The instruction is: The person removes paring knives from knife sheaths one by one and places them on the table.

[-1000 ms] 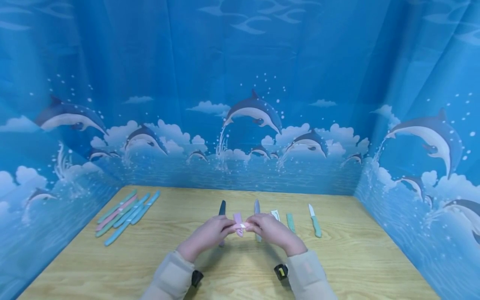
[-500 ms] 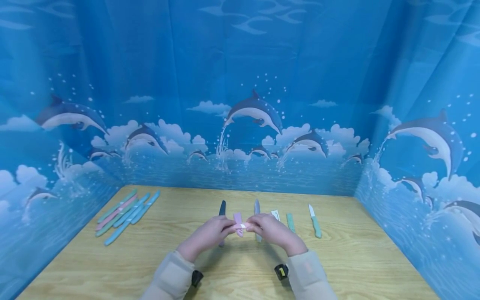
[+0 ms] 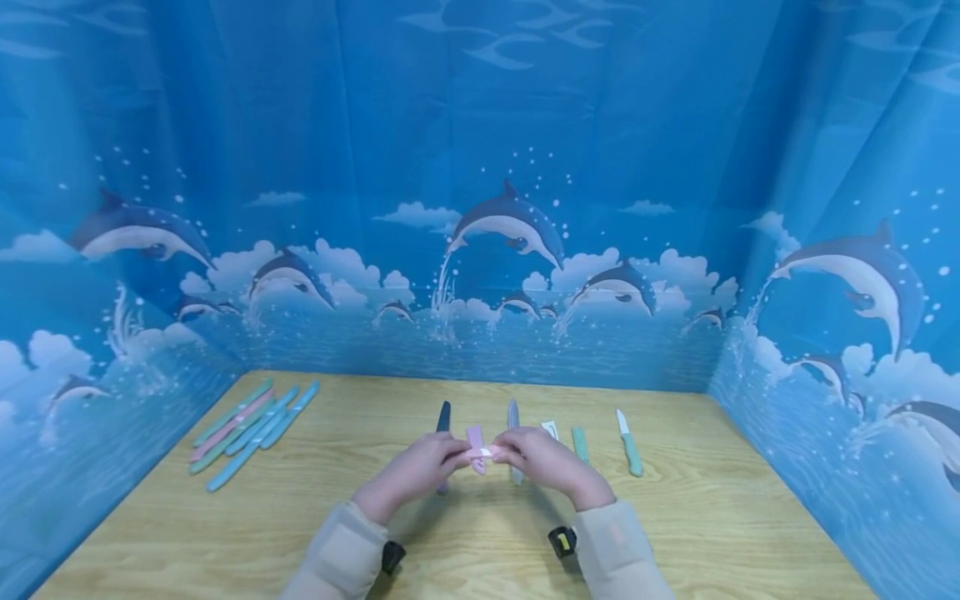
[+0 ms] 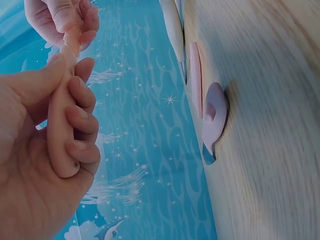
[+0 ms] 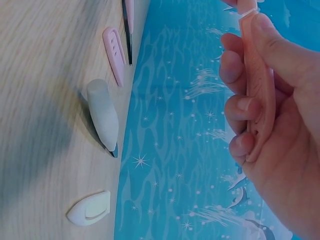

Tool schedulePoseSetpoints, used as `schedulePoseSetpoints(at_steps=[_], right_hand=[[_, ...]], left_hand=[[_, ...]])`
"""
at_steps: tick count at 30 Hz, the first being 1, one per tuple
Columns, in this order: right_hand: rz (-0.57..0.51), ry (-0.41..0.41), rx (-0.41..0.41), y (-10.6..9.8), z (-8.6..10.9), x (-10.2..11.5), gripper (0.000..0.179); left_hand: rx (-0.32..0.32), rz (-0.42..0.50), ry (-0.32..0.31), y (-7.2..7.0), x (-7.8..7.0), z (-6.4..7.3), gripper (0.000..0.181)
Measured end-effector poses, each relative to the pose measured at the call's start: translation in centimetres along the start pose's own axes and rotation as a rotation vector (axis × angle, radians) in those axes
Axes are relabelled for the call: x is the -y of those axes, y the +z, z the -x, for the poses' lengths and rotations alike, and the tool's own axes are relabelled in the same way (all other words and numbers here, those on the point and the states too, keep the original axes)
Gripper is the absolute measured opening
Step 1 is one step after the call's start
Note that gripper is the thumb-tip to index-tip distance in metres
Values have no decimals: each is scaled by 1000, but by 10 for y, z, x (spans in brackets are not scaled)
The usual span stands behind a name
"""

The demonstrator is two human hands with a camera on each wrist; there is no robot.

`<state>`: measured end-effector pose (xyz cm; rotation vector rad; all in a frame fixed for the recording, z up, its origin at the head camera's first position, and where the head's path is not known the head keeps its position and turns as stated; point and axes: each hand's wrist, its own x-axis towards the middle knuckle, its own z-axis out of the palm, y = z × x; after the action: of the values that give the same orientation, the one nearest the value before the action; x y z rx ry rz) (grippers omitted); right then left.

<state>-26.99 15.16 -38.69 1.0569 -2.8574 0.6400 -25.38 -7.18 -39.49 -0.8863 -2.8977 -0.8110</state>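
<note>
In the head view, my left hand [image 3: 420, 467] and right hand [image 3: 551, 467] meet above the middle of the table, gripping opposite ends of a small pink sheathed knife [image 3: 483, 452]. My left fingers wrap round its rounded pink handle [image 4: 61, 130], which has a small hole near the end. The right hand holds the slotted pink sheath [image 5: 260, 85], thumb along its top. A white strip shows where the two parts meet. On the table beyond lie another pink sheath [image 3: 476, 435], a dark-bladed knife [image 3: 445, 415] with a lilac handle, and a grey-bladed knife [image 3: 513, 414], partly hidden by my right hand.
At the left lies a loose pile of sheathed knives [image 3: 247, 433] in green, pink and blue. To the right are a white sheath [image 3: 551, 428], a green sheath [image 3: 581, 444] and a bare green-handled paring knife [image 3: 633, 454]. A dolphin-print curtain [image 3: 480, 342] walls the table's back and sides.
</note>
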Motion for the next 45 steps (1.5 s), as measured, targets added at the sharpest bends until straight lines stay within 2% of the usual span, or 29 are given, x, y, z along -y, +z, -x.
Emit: schedulePoseSetpoints(at_steps=[26, 35, 45], right_hand=[[-18, -12, 14, 0, 0, -3, 20], [4, -54, 1, 0, 0, -5, 19], [-38, -25, 21, -1, -1, -6, 20]], left_hand=[[16, 2, -11, 0, 1, 0, 31], [11, 20, -5, -1, -2, 0, 28], [10, 24, -17, -1, 0, 0, 27]])
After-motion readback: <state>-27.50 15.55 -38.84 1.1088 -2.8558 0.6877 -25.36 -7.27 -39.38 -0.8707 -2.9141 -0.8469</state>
